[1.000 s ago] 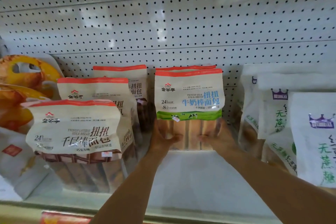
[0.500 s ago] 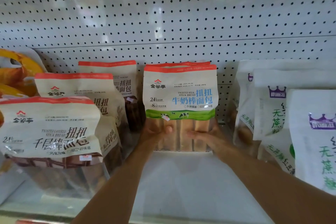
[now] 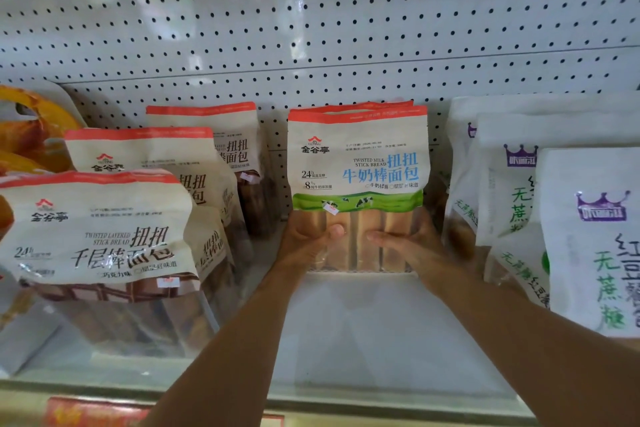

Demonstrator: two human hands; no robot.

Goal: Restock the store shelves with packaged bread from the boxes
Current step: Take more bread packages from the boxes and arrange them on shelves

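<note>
- Shelf (image 3: 363, 333): bare white floor in the middle lane, from the front lip back to the milk bag.
- Pegboard (image 3: 311, 28) closes the back; a second red-topped bag edge shows right behind the milk bag, against the pegboard.
- Left limit: three brown bags (image 3: 100, 236) in a staggered row front to back, leaning slightly; the front one overhangs toward the lip. The narrow gap between the rear brown bag and the milk bag is taken up by the left hand.
- Right limit: white bags (image 3: 595, 243) with green print, standing in a row; the nearest sits just beside the right forearm.
- Far left: orange packs (image 3: 24, 135), partly cut off by the frame.
- Front lip carries a red strip (image 3: 86, 412), blurred.
- Milk bag (image 3: 358, 166): upright, facing front, base on the shelf floor, deep in the lane.
- Left hand (image 3: 304, 243): wrapped on the bag's lower left corner, thumb across the clear front window, fingers hidden behind.
- Right hand (image 3: 412, 246): on the lower right corner, thumb lying across the front, fingers round the side.
- Both hands grip the clear lower part; the printed upper part is free.
</note>
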